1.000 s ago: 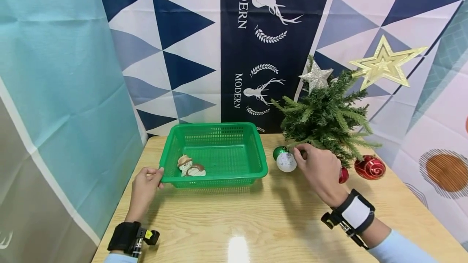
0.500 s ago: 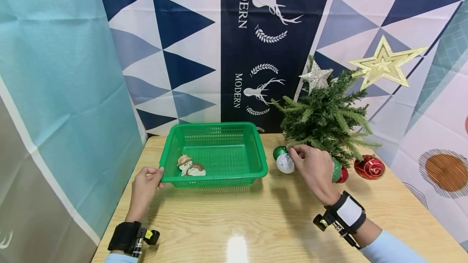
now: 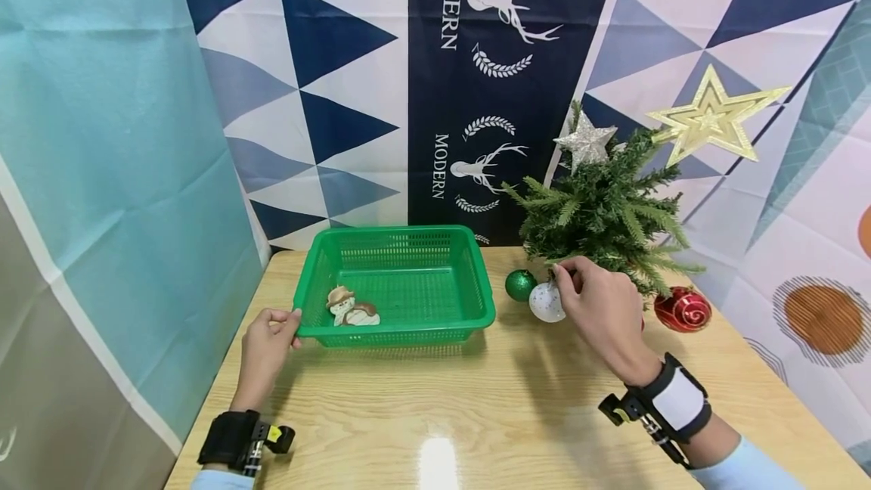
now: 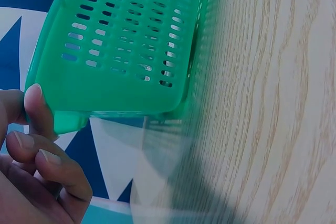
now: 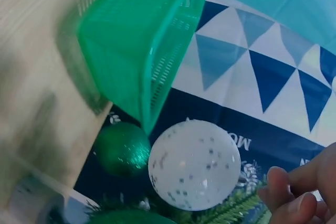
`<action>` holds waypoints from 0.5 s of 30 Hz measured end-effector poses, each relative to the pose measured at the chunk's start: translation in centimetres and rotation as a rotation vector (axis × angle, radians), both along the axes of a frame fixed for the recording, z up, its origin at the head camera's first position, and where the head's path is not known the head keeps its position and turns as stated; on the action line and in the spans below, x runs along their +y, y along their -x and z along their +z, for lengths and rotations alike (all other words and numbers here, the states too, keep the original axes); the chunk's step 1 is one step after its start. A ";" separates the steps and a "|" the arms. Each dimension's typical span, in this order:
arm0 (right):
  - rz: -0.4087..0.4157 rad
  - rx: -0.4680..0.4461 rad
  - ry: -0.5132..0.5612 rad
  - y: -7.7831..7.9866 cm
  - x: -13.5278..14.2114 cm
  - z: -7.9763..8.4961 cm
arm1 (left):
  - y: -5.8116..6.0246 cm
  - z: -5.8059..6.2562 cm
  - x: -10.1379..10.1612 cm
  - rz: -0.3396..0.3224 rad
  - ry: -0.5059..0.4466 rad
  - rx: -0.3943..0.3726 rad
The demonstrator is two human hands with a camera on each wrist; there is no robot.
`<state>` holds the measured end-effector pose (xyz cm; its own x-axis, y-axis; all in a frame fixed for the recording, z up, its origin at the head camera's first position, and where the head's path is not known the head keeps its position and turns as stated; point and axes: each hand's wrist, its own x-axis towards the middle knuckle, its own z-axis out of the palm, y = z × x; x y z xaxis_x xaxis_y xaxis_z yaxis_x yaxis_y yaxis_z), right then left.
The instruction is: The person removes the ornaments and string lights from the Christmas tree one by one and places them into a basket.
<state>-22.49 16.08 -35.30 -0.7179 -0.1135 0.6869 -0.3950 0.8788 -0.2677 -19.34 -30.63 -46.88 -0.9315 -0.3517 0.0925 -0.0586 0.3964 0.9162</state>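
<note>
At the near left corner of a green plastic basket (image 3: pixel 485 271), my left hand (image 3: pixel 267 350) pinches the rim; the left wrist view shows the thumb and a finger (image 4: pixel 39 106) at that corner. Inside the basket lies a snowman ornament (image 3: pixel 354 308) with a brown hat. My right hand (image 3: pixel 605 316) has thumb and forefinger pinched at the top of a white speckled Christmas ball (image 3: pixel 547 303), which hangs just below the fingertips. A green glitter ball (image 3: pixel 521 286) is close to its left. In the right wrist view the white ball (image 5: pixel 194 165) hides part of the branches.
A small Christmas tree (image 3: pixel 599 210) stands at the back right, with a silver star (image 3: pixel 587 142) and a gold star (image 3: pixel 711 118) on it. A red ball (image 3: pixel 683 310) hangs at its lower right. Patterned cloth (image 3: pixel 354 97) backs the wooden table (image 3: pixel 381 414).
My right hand first shifted slightly left, then back right with the white ball, so more of the green ball shows. The left hand keeps its hold on the basket rim.
</note>
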 end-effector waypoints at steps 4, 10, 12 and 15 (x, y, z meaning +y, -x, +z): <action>-0.023 -0.001 -0.029 0.0 0.1 0.7 | 0.0 0.0 0.0 0.003 -0.001 -0.010; -0.024 0.081 -0.094 -0.1 0.2 1.4 | 0.1 -0.1 0.0 0.003 0.000 -0.013; 0.001 0.112 -0.104 0.1 0.2 1.4 | 0.1 -0.1 0.0 0.005 0.000 -0.009; 0.053 0.126 -0.095 0.3 0.1 1.5 | 0.1 -0.2 0.0 0.004 0.002 -0.006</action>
<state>-22.82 16.21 -33.80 -0.6181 -0.2174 0.7554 -0.4663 0.8751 -0.1297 -19.44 -30.67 -47.07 -0.9307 -0.3551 0.0875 -0.0659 0.3981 0.9150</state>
